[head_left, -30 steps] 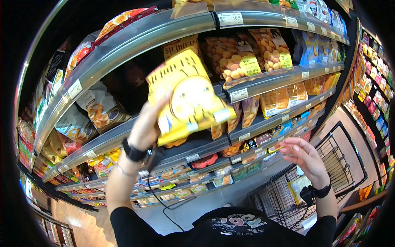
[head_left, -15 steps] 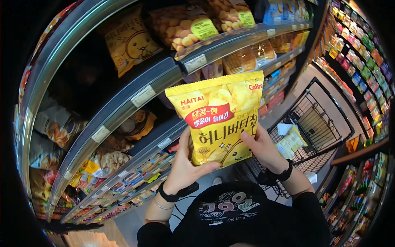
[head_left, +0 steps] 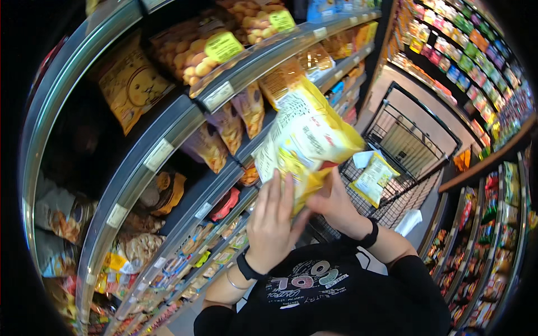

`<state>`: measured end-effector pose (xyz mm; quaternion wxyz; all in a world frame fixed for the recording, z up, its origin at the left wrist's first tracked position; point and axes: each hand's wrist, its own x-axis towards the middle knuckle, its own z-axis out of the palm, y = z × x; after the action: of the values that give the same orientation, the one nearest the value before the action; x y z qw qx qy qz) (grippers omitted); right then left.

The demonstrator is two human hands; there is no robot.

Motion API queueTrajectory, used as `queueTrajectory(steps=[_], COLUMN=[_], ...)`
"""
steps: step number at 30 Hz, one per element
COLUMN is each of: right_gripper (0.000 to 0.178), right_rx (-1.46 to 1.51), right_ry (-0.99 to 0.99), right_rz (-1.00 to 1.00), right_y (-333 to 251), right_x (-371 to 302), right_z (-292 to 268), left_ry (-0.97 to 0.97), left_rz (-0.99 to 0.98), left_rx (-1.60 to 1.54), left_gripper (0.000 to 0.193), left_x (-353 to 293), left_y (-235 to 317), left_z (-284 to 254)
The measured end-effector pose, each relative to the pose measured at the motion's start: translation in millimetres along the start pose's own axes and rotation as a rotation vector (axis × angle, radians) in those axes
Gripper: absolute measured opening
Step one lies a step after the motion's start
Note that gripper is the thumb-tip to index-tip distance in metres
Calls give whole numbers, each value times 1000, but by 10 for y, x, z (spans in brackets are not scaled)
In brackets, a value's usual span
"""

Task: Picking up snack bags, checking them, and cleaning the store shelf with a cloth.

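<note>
A yellow and white bag of potato chips (head_left: 305,134) is held up in front of me, tilted, with its printed back and one side in view. My left hand (head_left: 273,218) presses against its lower left part, fingers stretched along the surface. At the lower right edge my right hand (head_left: 335,207) grips the bag, its fingertips partly hidden behind it. A dark band circles each wrist, and a thin bracelet sits on the left forearm.
Curved snack shelves (head_left: 185,117) rise on the left, stocked with bags, one a yellow chip bag (head_left: 134,81). A black wire shopping cart (head_left: 412,140) stands to the right, holding a yellow and white package (head_left: 374,179). More stocked shelves (head_left: 487,235) line the far right.
The chip bag has been turned from its front to its back and tilted. My left hand moved right, closer to the right hand, and the view shifted to the right.
</note>
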<state>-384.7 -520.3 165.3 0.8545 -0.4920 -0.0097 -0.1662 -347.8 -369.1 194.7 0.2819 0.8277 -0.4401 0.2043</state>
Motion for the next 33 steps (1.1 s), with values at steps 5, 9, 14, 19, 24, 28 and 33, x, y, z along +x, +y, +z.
queueTrajectory(steps=[5,9,14,19,24,28,33], right_gripper=[52,39,47,39,42,40,39], right_rx=[172,300,133,102,-184,-72,30], right_ry=[102,90,-32,115,217,263,274], right_rz=[122,215,246,76,109,156,191], right_y=[-418,-514,-526,-555,-684,-684,-685], right_x=[110,-75,-181,26,159,237,259], right_z=[-285,-369,-383,-400,-351,-425,-561], left_ry=[-162,137,-355,-301,-316,-305,-319], left_rz=[80,-204,-476,-525,-527,-554,-599], left_rx=[-483,-357,-1355,-1206,-1236,-1360,-1398], left_gripper=[70,84,68,52,48,52,57], left_x=[-83,-34,-154,-54,11,-33,-99], left_y=[-83,-205,-277,-246,-252,-290,-261], left_z=[-85,-59,-9,-8,1,-26,-118])
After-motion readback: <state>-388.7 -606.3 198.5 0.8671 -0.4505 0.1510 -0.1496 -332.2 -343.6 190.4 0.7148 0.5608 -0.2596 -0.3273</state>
